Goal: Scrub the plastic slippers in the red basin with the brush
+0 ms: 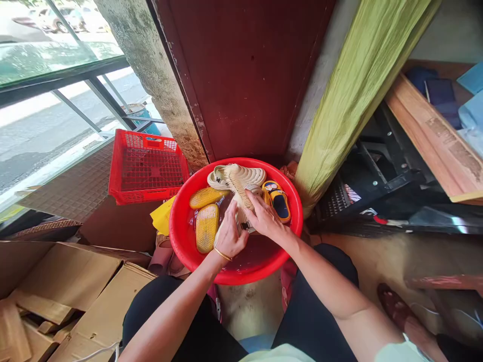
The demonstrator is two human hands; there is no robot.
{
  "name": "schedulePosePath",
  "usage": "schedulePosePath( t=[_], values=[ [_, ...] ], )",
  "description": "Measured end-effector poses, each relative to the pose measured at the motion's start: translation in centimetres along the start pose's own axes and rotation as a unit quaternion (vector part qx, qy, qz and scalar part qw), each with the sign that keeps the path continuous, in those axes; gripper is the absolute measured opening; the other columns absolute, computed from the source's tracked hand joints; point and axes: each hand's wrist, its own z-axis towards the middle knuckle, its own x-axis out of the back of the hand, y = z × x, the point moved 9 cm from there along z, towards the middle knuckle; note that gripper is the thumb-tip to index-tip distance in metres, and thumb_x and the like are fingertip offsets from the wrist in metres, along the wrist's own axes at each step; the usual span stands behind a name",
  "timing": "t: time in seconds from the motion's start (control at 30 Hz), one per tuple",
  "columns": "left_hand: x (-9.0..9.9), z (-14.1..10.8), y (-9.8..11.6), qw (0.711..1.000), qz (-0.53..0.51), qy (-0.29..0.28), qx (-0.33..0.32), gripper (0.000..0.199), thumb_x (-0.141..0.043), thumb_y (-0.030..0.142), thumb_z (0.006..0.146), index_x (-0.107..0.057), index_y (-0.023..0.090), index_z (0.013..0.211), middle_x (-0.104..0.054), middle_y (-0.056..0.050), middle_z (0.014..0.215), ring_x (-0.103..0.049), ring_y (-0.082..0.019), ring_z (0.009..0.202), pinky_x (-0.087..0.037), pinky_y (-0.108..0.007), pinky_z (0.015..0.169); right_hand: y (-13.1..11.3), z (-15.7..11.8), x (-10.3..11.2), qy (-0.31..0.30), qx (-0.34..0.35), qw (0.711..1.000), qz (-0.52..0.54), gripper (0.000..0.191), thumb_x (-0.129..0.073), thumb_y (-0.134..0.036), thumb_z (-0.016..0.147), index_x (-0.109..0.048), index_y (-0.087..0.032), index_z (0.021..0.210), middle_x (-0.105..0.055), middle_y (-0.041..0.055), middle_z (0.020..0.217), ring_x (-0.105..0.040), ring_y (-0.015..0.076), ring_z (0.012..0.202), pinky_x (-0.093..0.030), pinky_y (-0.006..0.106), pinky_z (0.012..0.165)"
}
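Observation:
A red basin [236, 279] with some water in its bottom holds several pieces of footwear. In my right hand [266, 216] is a scrubbing brush [237, 183] with pale bristles, its bristled end tilted up and away from me. My left hand [229, 234] is closed around a cream sandal with a dark buckle [245, 225], which is partly hidden by both hands. Behind the brush lies another cream clog [251, 176] with a ribbed top. Yellow textured soles [207, 228] are turned up at the left. Small navy-and-yellow children's shoes [280, 203] rest at the right side.
A red plastic crate [149, 168] stands beyond the basin's left side. Cardboard boxes [109, 301] fill the lower left. A dark red door [249, 75] is behind, with a yellow-green curtain [350, 95] to its right. Another person's sandalled foot [396, 306] shows at lower right.

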Motion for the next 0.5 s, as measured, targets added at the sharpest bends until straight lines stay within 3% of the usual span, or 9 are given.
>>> schedulePosePath(
  t=[0.07,0.13,0.2,0.23,0.27,0.33,0.43,0.5],
  values=[
    [1.0,0.2,-1.6,0.991,-0.113,0.033,0.061,0.082,-0.053,0.020,0.081,-0.025,0.018,0.158,-0.045,-0.021,0.157,-0.057,-0.031,0.137,-0.053,-0.048,0.110,-1.1,0.0,-0.4,0.005,0.043,0.998,0.036,0.064,-0.036,-0.026,0.106,-0.022,-0.016,0.168,-0.044,0.0136,0.164,-0.045,0.0242,0.148,-0.042,0.042,0.120],
    [2.5,0.5,-4.7,0.967,-0.192,0.075,0.150,0.065,-0.052,0.027,0.084,-0.038,0.018,0.147,-0.059,-0.018,0.142,-0.070,-0.027,0.116,-0.060,-0.045,0.096,-1.5,-0.1,-1.4,-0.016,0.058,0.998,0.036,0.065,-0.037,-0.024,0.105,-0.023,-0.016,0.168,-0.042,0.0122,0.166,-0.043,0.0223,0.150,-0.041,0.040,0.121],
    [4.6,0.9,-8.0,0.951,-0.173,0.100,0.234,0.049,-0.051,0.034,0.086,-0.049,0.017,0.133,-0.067,-0.016,0.127,-0.074,-0.027,0.103,-0.062,-0.045,0.087,-1.2,-0.2,-3.1,-0.068,0.045,0.997,-0.002,0.067,-0.040,-0.025,0.103,-0.025,-0.020,0.168,-0.037,0.0098,0.169,-0.051,0.0245,0.144,-0.048,0.041,0.115],
    [6.1,1.0,-9.5,0.951,-0.108,0.111,0.267,0.043,-0.051,0.034,0.087,-0.054,0.017,0.126,-0.069,-0.015,0.123,-0.074,-0.028,0.102,-0.061,-0.047,0.089,-0.9,-0.4,-3.9,-0.097,0.035,0.994,-0.030,0.068,-0.042,-0.026,0.102,-0.025,-0.022,0.168,-0.034,0.0087,0.171,-0.057,0.0263,0.139,-0.052,0.042,0.111],
    [7.2,1.1,-10.6,0.952,-0.022,0.095,0.290,0.041,-0.054,0.035,0.086,-0.057,0.018,0.124,-0.071,-0.015,0.122,-0.073,-0.030,0.108,-0.058,-0.050,0.096,-0.6,-0.6,-4.7,-0.122,0.027,0.991,-0.056,0.069,-0.043,-0.028,0.101,-0.025,-0.024,0.168,-0.030,0.0080,0.173,-0.061,0.0277,0.133,-0.055,0.043,0.107],
    [8.4,0.6,-12.7,0.928,0.144,0.030,0.343,0.045,-0.061,0.040,0.084,-0.059,0.018,0.124,-0.068,-0.021,0.131,-0.066,-0.038,0.123,-0.050,-0.057,0.105,-0.2,-1.0,-5.8,-0.152,0.024,0.984,-0.091,0.071,-0.042,-0.030,0.101,-0.022,-0.024,0.169,-0.024,0.0080,0.174,-0.066,0.0290,0.128,-0.058,0.043,0.101],
    [7.1,-1.3,-14.7,0.880,0.258,-0.107,0.385,0.071,-0.069,0.054,0.079,-0.053,0.014,0.136,-0.052,-0.031,0.149,-0.058,-0.046,0.133,-0.048,-0.060,0.105,0.2,-1.2,-6.3,-0.154,0.025,0.983,-0.098,0.071,-0.039,-0.031,0.102,-0.020,-0.021,0.169,-0.025,0.0093,0.174,-0.062,0.0285,0.132,-0.057,0.041,0.102],
    [5.8,-2.5,-15.2,0.860,0.281,-0.150,0.398,0.084,-0.071,0.057,0.077,-0.046,0.013,0.144,-0.040,-0.035,0.156,-0.059,-0.048,0.132,-0.050,-0.058,0.102,0.6,-1.0,-6.2,-0.148,0.015,0.985,-0.092,0.070,-0.039,-0.033,0.102,-0.021,-0.021,0.169,-0.028,0.0089,0.173,-0.061,0.0279,0.134,-0.057,0.040,0.102]
  ],
)
